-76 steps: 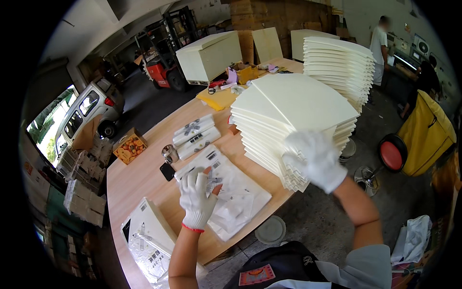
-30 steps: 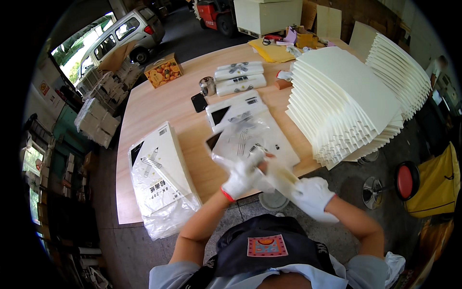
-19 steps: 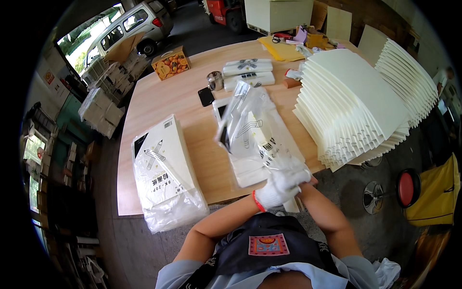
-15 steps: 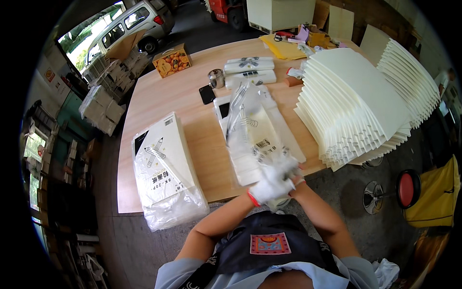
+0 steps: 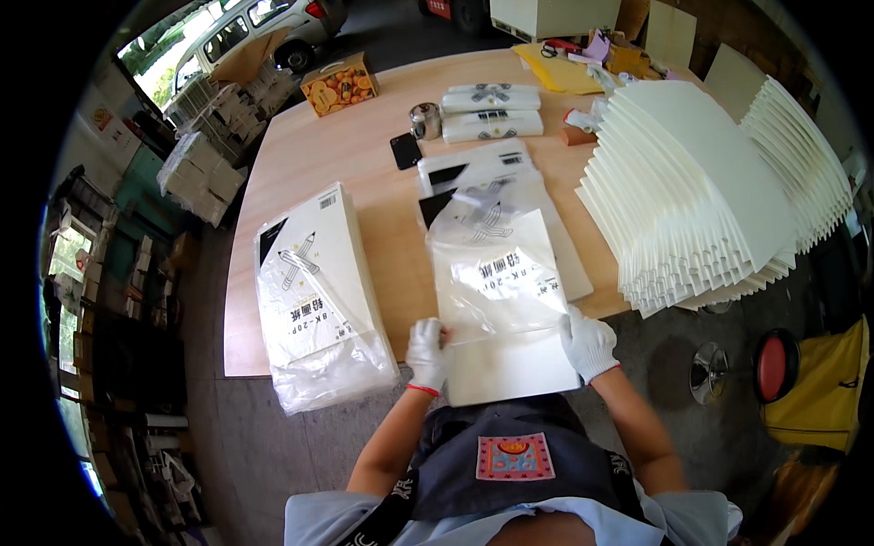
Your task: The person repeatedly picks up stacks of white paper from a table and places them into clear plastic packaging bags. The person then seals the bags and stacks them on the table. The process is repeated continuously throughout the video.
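A clear plastic bag [image 5: 496,314] printed with crossed pencils lies in front of me at the table's near edge. White paper sheets [image 5: 513,369] are partly inside it, and their bare near end sticks out toward my apron. My left hand [image 5: 425,355], in a white glove with a red cuff, is closed on the bag's left edge by its mouth. At the opposite edge my right hand [image 5: 588,344], gloved alike, grips the bag with fingers curled along the side. Beneath it lies a pile of similar printed bags [image 5: 473,166].
Filled printed packs [image 5: 314,282] are stacked at left. Fanned white paper [image 5: 678,182] rises at right. Behind are rolled bags [image 5: 492,126], a black phone [image 5: 406,152], a metal pot [image 5: 424,120] and a fruit-printed box [image 5: 339,85]. A round stool [image 5: 776,364] stands right.
My hands were together and blurred at the bag's near end; now they are apart, one on each side. The bag lies flatter and nearer me, with paper showing at its mouth.
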